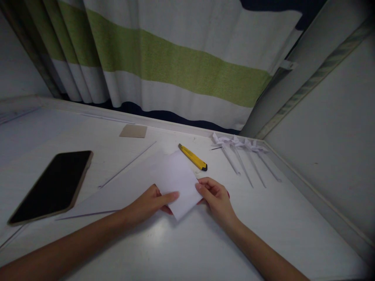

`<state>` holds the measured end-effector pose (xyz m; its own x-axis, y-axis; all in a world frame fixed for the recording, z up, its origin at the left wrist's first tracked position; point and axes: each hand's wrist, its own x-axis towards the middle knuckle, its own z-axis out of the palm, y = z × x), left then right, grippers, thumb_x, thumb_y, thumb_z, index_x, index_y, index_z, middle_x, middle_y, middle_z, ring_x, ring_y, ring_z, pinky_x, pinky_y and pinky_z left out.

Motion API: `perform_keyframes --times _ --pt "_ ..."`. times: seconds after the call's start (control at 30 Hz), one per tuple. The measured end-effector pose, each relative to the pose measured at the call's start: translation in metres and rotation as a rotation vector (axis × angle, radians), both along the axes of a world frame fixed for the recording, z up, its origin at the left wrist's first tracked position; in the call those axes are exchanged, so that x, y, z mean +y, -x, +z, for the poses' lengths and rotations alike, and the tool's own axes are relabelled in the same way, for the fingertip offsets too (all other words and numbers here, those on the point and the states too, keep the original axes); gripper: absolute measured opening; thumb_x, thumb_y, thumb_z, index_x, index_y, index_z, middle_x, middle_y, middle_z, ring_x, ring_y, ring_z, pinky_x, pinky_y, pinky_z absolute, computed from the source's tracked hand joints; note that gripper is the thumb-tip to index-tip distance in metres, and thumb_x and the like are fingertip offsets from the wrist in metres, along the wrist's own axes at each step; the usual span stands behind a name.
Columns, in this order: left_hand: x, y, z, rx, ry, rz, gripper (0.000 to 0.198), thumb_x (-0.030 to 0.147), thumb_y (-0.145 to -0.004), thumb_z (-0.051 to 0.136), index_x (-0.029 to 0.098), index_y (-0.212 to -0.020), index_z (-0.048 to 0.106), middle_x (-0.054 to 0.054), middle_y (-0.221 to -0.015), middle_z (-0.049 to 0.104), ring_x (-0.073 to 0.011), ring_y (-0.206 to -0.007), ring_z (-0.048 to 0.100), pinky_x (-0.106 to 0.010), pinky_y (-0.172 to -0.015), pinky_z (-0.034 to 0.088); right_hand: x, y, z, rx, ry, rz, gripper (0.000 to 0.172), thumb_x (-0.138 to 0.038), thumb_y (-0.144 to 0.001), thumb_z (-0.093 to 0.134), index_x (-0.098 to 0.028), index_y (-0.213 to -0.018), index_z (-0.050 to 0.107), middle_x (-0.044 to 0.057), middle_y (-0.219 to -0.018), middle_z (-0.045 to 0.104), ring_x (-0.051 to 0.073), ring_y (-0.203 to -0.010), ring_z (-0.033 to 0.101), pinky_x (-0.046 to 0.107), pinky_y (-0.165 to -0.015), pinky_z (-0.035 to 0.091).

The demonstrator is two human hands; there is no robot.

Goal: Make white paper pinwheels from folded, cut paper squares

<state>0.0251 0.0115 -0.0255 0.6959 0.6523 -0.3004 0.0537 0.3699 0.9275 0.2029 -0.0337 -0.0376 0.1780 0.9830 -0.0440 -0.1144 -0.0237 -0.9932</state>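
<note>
Striped curtains [187, 54] are hanging behind a white table [164, 253], with a pale wall [331, 128] rising on the right. Over the middle of the tabletop, a small piece of white paper [178, 175] is lying between the two hands, one corner pointing back toward the person and its longer side, as far as this angle is showing, running away and somewhat to the left. The left hand [152, 200] is grasping it from the lower left, thumb pressing along the upper face and fingers tucking beneath; the right hand [216, 195] is pinching the right-hand corner between thumb and fingers. Both are touching the paper, so neither is nearer, though the left thumb is reaching farther in over it. A larger sheet [117, 197] is stretching out to the left of that piece, narrowing toward a dark tablet [55, 183]. Just beyond the paper's upper right edge, a yellow knife [193, 157] is lying apart from both hands, its black end pointing toward the right one. Farther off, a thin white stick [127, 164] and a brown card [133, 131] are lying to the left, while four sticks with crinkled paper ends [242, 165] are lining up on the right.
</note>
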Motion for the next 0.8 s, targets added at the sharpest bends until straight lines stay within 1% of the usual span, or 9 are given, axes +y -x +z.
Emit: perform_keyframes --times 0.07,0.13,0.2,0.27,0.4,0.47,0.53,0.63,0.8 --pt "0.0 -0.001 0.0 0.006 0.002 0.028 0.029 0.031 -0.072 0.057 0.011 -0.093 0.062 -0.007 -0.081 0.068 -0.018 -0.076 0.06 -0.027 -0.069 0.047 0.0 0.0 0.0 0.006 -0.002 -0.003 0.02 -0.035 -0.067 0.061 -0.016 -0.074 0.058 -0.004 -0.057 0.054 0.005 -0.045 0.049 0.016 -0.04 0.045" --pt "-0.001 -0.003 0.0 0.011 0.0 0.102 0.03 0.031 -0.071 0.058 0.01 -0.093 0.062 -0.007 -0.083 0.067 -0.0188 -0.077 0.06 -0.028 -0.069 0.048 -0.001 0.002 0.0 0.042 -0.008 -0.013 0.023 -0.038 -0.07 0.058 -0.017 -0.081 0.056 -0.004 -0.059 0.054 0.007 -0.048 0.051 0.017 -0.042 0.046" --pt "-0.001 -0.005 0.0 0.009 -0.005 0.192 0.03 0.032 -0.071 0.059 0.01 -0.092 0.062 -0.008 -0.084 0.067 -0.0197 -0.077 0.06 -0.03 -0.069 0.048 -0.003 0.005 -0.001 0.11 -0.013 -0.008 0.028 -0.04 -0.07 0.058 -0.019 -0.087 0.053 -0.003 -0.061 0.055 0.009 -0.054 0.054 0.02 -0.044 0.047" --pt "-0.002 -0.007 0.002 0.001 -0.022 0.24 0.028 0.034 -0.071 0.057 0.011 -0.084 0.064 -0.007 -0.079 0.068 -0.0194 -0.075 0.06 -0.03 -0.07 0.048 -0.005 0.011 -0.003 0.167 -0.008 0.03 0.031 -0.038 -0.068 0.061 -0.019 -0.09 0.052 -0.002 -0.067 0.058 0.012 -0.061 0.057 0.022 -0.048 0.048" --pt "-0.009 -0.009 0.006 0.165 -0.118 0.208 0.033 0.04 -0.071 0.054 0.013 -0.055 0.063 -0.005 -0.063 0.066 -0.0192 -0.072 0.06 -0.028 -0.071 0.045 -0.01 0.021 -0.005 0.207 -0.002 0.074 0.029 -0.03 -0.069 0.062 -0.018 -0.094 0.053 0.003 -0.085 0.062 0.013 -0.071 0.059 0.024 -0.058 0.048" --pt "-0.012 -0.008 0.006 0.249 -0.164 0.191 0.038 0.044 -0.07 0.052 0.014 -0.047 0.061 -0.006 -0.064 0.067 -0.02 -0.073 0.059 -0.028 -0.07 0.045 -0.012 0.024 -0.004 0.233 -0.012 0.059 0.027 -0.028 -0.072 0.06 -0.018 -0.096 0.054 0.004 -0.089 0.063 0.014 -0.075 0.059 0.026 -0.064 0.048" --pt "-0.014 -0.008 0.005 0.293 -0.188 0.182 0.041 0.048 -0.069 0.051 0.016 -0.047 0.06 -0.007 -0.072 0.068 -0.0206 -0.076 0.059 -0.028 -0.072 0.044 -0.013 0.025 -0.003 0.263 -0.022 0.051 0.024 -0.026 -0.073 0.059 -0.018 -0.095 0.055 0.004 -0.088 0.064 0.015 -0.076 0.06 0.027 -0.067 0.048" --pt "-0.015 -0.007 0.005 0.363 -0.187 0.162 0.043 0.053 -0.068 0.049 0.017 -0.048 0.062 -0.008 -0.079 0.068 -0.0228 -0.081 0.059 -0.03 -0.078 0.042 -0.013 0.025 -0.003 0.287 -0.02 0.042 0.022 -0.025 -0.072 0.06 -0.018 -0.092 0.057 0.002 -0.082 0.066 0.016 -0.073 0.061 0.028 -0.065 0.048" --pt "-0.017 -0.002 0.013 0.522 -0.118 0.116 0.046 0.06 -0.063 0.049 0.018 -0.055 0.067 -0.009 -0.09 0.067 -0.0296 -0.095 0.054 -0.038 -0.088 0.035 -0.01 0.022 -0.002 0.269 -0.018 0.01 0.022 -0.025 -0.07 0.062 -0.017 -0.09 0.057 0.001 -0.077 0.066 0.015 -0.068 0.061 0.026 -0.062 0.048"
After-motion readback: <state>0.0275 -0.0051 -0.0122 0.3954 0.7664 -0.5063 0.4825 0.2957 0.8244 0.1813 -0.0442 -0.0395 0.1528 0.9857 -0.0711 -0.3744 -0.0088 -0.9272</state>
